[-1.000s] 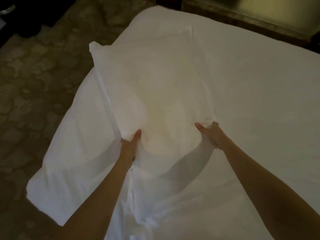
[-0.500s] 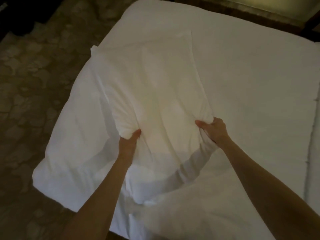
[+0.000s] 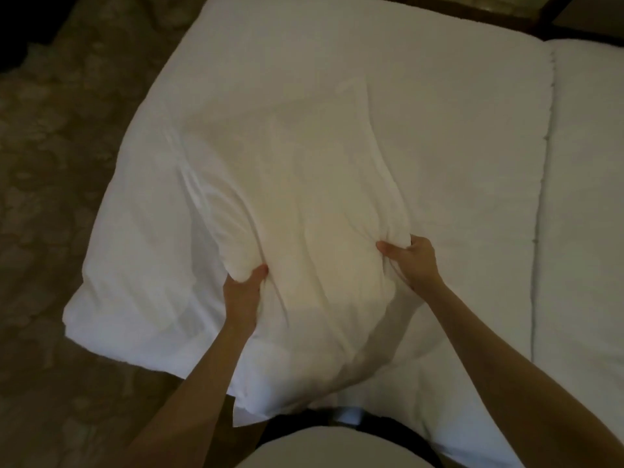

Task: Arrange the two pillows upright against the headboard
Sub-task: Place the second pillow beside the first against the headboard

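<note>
- Over the near left corner of the white sheeted bed (image 3: 422, 96): soft white fabric pillow (image 3: 297, 204), held above the sheet.
- Left hand (image 3: 241, 295) clamped on its near left corner, thumb on top; right hand (image 3: 417, 261) pinching a fold at its near right corner.
- Long axis from the hands toward the far end of the bed, face up, leaning slightly left.
- Mattress edge just left of the pillow, dark patterned carpet (image 3: 50, 163) beyond.
- Bare sheet to the right, up to a stitched seam (image 3: 540, 184).
</note>
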A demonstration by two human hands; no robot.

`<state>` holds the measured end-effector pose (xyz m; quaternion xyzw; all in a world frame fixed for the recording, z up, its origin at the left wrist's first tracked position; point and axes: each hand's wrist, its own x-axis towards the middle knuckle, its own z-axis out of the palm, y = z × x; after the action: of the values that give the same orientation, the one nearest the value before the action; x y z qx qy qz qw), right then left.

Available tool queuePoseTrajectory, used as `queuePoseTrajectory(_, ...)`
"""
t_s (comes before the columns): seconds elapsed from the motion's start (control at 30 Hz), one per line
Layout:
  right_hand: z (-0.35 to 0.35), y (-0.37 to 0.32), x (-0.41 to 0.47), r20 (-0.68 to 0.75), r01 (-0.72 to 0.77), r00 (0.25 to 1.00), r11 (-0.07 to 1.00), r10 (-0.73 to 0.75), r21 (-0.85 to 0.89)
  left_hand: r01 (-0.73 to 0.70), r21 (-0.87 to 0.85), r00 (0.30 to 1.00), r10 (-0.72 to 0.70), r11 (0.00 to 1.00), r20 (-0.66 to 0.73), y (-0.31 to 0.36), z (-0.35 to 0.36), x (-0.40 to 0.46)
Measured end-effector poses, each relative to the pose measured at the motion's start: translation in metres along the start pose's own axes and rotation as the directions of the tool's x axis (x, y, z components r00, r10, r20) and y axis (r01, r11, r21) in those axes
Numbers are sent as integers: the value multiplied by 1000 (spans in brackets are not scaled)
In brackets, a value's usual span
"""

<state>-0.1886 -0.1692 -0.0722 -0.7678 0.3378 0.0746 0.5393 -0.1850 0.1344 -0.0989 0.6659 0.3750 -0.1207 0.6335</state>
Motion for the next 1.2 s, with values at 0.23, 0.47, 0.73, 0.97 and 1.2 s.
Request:
queuePoseTrajectory(0.23, -45, -41, -38, -204, 215, 952, 973, -228, -83, -194, -43, 973, 198, 980, 122, 35, 22, -49)
queuePoseTrajectory(0.47, -135, -62, -84, -359, 341, 872, 939, -333, -43, -397, -58, 897, 401, 916, 189, 67, 72, -118)
queuePoseTrajectory(0.73, -301, 8, -149, -501, 441, 784, 897, -367, 33, -535, -91, 798, 538, 840, 271, 36, 174, -258)
queuePoseTrajectory(0.97, -444, 59, -204, -607, 511, 692, 859, -391, 29, -576, -104, 735, 569, 811, 369, -2, 262, -377)
queuePoseTrajectory(1.2, -526, 91, -231, -707, 521, 583, 852, -401, -54, -580, -144, 677, 572, 802, 462, -19, 324, -442)
